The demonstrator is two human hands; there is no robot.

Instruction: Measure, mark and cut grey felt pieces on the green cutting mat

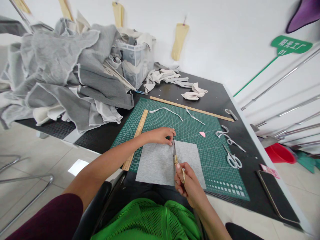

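Observation:
A piece of light grey fabric (156,165) lies over the near edge of the green cutting mat (212,146). My right hand (186,180) grips gold-handled scissors (175,155), whose blades point away from me along the middle of the fabric. At the fabric's far edge, by the scissor tips, my left hand (163,136) pinches with thumb and fingers; they seem to hold the fabric's edge. Left of the fabric rests a wooden ruler (136,138), partly behind my left forearm. Pink tailor's chalk (202,134) sits on the mat to the right.
White-handled scissors (233,160), curled fabric strips (226,136) and a phone (277,195) lie at the right. Across the mat's far side runs a long wooden ruler (192,108). A large grey fabric heap (57,66) and a plastic bin (136,63) stand back left.

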